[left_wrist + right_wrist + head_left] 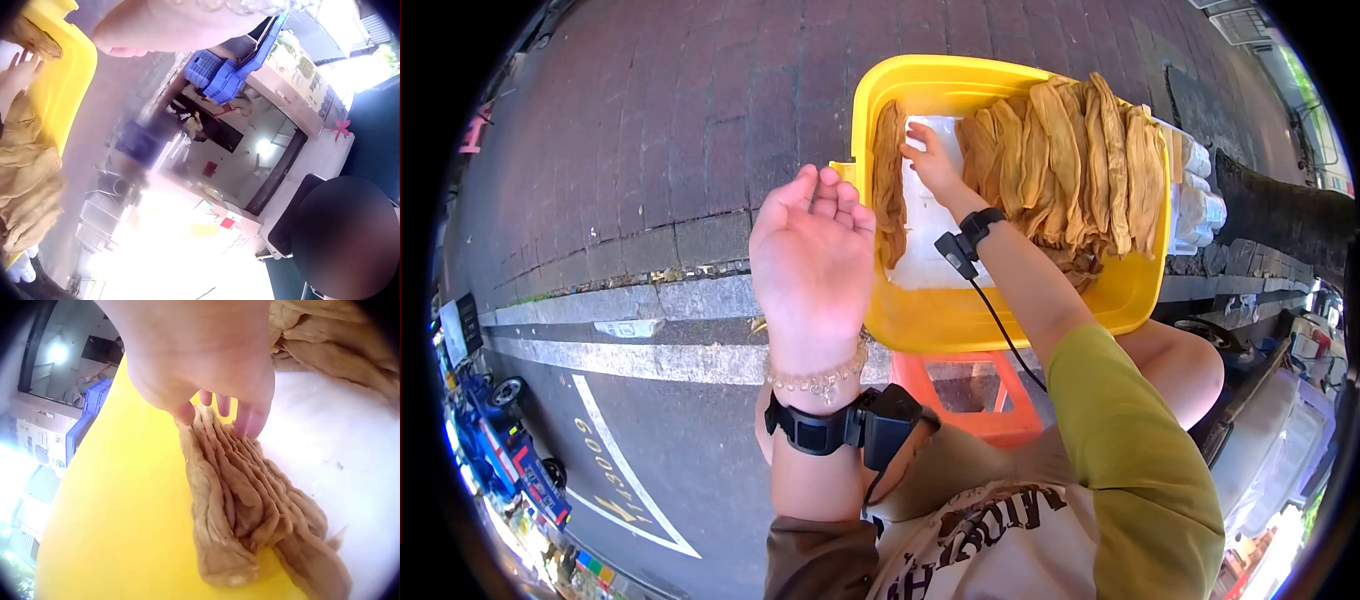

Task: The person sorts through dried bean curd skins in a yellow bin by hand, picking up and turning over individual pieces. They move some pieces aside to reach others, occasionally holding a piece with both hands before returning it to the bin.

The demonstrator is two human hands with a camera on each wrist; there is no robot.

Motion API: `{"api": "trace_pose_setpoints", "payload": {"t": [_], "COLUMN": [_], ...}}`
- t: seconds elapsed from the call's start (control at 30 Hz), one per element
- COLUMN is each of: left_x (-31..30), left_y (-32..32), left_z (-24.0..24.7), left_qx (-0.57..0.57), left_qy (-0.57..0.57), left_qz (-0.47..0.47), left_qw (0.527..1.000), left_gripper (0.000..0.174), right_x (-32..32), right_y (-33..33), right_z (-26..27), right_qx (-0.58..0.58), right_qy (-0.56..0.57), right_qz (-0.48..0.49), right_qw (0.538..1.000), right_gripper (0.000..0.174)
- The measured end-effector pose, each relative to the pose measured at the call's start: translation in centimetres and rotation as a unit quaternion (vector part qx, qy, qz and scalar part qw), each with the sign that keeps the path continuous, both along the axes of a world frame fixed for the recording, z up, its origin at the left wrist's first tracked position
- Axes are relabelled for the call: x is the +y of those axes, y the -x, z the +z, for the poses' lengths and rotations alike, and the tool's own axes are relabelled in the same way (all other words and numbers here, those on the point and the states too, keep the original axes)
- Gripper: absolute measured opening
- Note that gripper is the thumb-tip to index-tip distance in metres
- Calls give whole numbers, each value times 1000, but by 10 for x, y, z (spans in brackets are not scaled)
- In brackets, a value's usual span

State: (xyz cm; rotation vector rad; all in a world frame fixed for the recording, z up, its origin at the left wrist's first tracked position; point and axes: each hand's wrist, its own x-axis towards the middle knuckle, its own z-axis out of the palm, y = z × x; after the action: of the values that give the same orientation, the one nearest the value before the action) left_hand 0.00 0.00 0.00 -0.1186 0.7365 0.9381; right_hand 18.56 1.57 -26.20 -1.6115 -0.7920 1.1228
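Note:
My right hand (932, 165) reaches into a yellow tub (1000, 335), its fingers spread and relaxed beside a narrow stack of wrinkled tan-brown strips (890, 185) along the tub's left wall. From the right wrist view, the thumb and fingertips hang right at the far end of that stack (244, 494), not closed round it. A larger row of the same long strips (1060, 160) fills the tub's right side. Outside the tub's left edge, my left hand (815, 245) is raised palm up, fingers slightly bent, holding nothing.
White tub bottom (930, 235) shows between the two groups of strips. A red-orange plastic stool (990, 430) stands below the tub. Clear-wrapped packs (1197, 210) sit at its right, near a tree trunk (1280, 205). Brick paving (700, 110) surrounds it; a blue vehicle (510, 440) is at far left.

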Motion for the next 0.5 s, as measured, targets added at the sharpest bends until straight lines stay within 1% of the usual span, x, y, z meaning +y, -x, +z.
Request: {"api": "trace_pose_setpoints", "payload": {"t": [0.07,0.1,0.17,0.2,0.23,0.3,0.33,0.37,0.43,0.5], "left_x": [6,3,5,4,1,-2,-5,-9,-10,-10], "left_y": [-4,-5,-9,-12,-16,-21,-24,-28,-29,-33], "left_z": [-2,-2,-8,-7,-6,-4,-1,2,-1,-2], "left_qx": [15,21,13,12,17,20,12,6,-18,-1], "left_qy": [-2,3,23,23,27,29,30,30,26,15], "left_qz": [5,4,5,5,-1,-11,-30,-52,-76,-68], "left_qw": [1000,1000,1000,1000,999,999,999,998,997,998], "left_gripper": [12,12,11,11,11,11,11,11,11,12], "right_x": [0,-8,-8,-8,-7,0,5,9,14,12], "right_y": [10,18,26,31,36,43,46,49,48,34], "right_z": [3,-2,-13,-9,-6,5,16,27,41,50], "right_qx": [12,18,-96,-109,-110,-262,-269,-258,-270,-260], "right_qy": [-35,-29,-38,-62,-62,26,88,116,171,170], "right_qz": [7,5,-26,-63,-63,-82,-84,-93,-70,-2], "right_qw": [999,999,994,990,990,961,955,955,945,951], "right_gripper": [63,63,57,54,54,55,54,50,49,51]}}
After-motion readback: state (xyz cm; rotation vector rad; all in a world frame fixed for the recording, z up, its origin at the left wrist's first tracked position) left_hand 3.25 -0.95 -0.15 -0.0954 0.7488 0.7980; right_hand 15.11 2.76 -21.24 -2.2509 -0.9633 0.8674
